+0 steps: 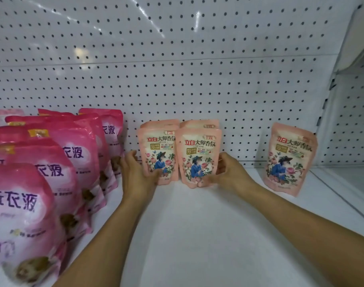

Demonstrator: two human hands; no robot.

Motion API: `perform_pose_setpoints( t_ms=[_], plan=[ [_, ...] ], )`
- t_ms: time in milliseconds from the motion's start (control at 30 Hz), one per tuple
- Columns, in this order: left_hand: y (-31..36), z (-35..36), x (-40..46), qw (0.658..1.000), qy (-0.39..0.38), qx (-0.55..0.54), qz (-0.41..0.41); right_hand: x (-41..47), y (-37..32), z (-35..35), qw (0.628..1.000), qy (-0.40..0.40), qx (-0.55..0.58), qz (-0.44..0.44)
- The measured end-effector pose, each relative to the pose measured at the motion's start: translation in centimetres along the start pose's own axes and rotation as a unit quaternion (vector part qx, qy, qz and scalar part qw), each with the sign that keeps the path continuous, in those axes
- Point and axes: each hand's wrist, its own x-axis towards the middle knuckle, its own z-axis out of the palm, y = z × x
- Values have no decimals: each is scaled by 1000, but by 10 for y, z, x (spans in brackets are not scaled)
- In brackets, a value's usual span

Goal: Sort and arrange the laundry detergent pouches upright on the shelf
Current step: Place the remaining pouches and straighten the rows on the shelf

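The shelf [197, 235] is a flat white panel backed by a white pegboard [177, 79] with regular rows of small round holes.

Two peach-pink pouches stand upright side by side near the pegboard, edges touching. Each is a glossy, flexible film pack with rounded top corners, printed with red and black characters, roses and a figure in blue. The left pouch [158, 150] has another of the same kind directly behind it; so does the right pouch [198, 156].

The left hand [135, 175] grips the left pouch at its lower left edge, thumb across the front, fingers curled behind. The right hand [226, 175] grips the right pouch at its lower right edge, thumb on the front near the base, fingers wrapped round the side.

A third peach pouch [291, 158] stands alone well to the right, tilted slightly, untouched.

At the left, larger magenta pouches [52, 166] stand in rows running front to back, their shiny, creased film bearing purple characters on a white cloud-shaped patch.
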Motion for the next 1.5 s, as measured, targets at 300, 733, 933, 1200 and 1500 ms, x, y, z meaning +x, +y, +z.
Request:
perform_pose_setpoints(
  t_ms=[300, 733, 933, 1200, 1500],
  plan=[
    [99, 20, -55, 965, -150, -106, 189, -71, 19, -114, 900, 386, -174, -104],
    [153, 159, -96, 903, -395, -168, 10, -87, 40, -167, 967, 248, 50, 38],
    [173, 207, -134, 849, -463, -255, 11, -150, 43, -205, 961, 275, 32, 27],
    [199, 239, -169, 831, -471, -294, 6, -250, 60, -266, 756, 633, -133, -102],
    [198, 238, -172, 831, -465, -305, -7, -276, 92, -325, 816, 573, 37, 66]
  ],
)
